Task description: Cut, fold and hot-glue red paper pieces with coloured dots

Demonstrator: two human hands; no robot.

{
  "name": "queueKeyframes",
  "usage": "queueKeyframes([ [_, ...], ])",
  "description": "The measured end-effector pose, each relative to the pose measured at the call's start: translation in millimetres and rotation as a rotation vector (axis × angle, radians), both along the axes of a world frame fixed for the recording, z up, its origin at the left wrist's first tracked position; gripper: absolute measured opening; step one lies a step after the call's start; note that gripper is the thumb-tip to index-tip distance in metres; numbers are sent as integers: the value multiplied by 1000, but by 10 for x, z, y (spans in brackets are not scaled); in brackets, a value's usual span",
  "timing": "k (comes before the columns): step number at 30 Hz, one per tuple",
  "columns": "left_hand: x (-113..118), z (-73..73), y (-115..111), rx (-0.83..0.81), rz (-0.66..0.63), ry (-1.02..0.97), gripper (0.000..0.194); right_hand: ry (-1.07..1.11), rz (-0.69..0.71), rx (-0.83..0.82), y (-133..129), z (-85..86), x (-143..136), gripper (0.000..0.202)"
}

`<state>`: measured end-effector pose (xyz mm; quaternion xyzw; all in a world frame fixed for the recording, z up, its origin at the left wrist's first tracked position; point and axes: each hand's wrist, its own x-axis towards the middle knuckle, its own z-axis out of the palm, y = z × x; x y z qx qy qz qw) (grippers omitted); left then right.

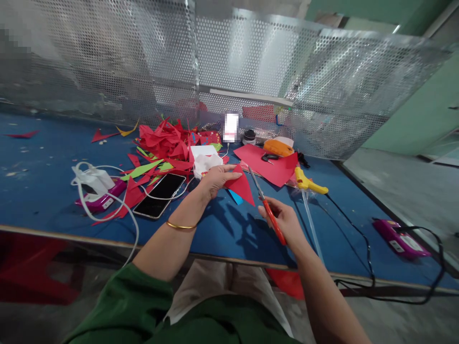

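Between the fingers and thumb of my left hand (216, 179) is a pointed piece of red paper (244, 189), held above the blue table (211, 234). My right hand (281, 217) grips red-handled scissors (273, 220), their metal blades pointing up and away, just right of the paper. Whether the blades touch the paper I cannot tell. Under the paper's lower edge a small blue piece of paper (235, 197) shows. A white crumpled container (205, 164) stands behind my left hand.
Red and green scraps (168, 143) are heaped at the back left. A phone (160, 195), white cable and purple power strip (100, 201) lie left. A red sheet (272, 165), yellow glue gun (309, 183) and another purple strip (399, 239) lie right. A perforated metal screen (247, 57) stands behind.
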<state>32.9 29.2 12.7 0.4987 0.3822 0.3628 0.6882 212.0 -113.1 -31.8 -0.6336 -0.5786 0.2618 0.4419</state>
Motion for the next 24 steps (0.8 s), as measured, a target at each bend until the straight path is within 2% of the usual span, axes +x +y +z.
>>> queueKeyframes([
  [3,7,30,-25,-19,8,-15,25,161,74,-85,-52,66,-31,67],
  [7,22,52,-60,-54,21,-25,29,226,111,-128,-96,134,-62,65],
  [12,44,40,-78,-76,48,16,36,270,166,-153,-84,177,-89,52],
  [15,51,36,-84,-80,33,15,33,286,179,-147,-64,177,-110,46],
  [24,63,-6,-84,-40,-36,-52,14,349,150,-104,-12,83,-193,52],
])
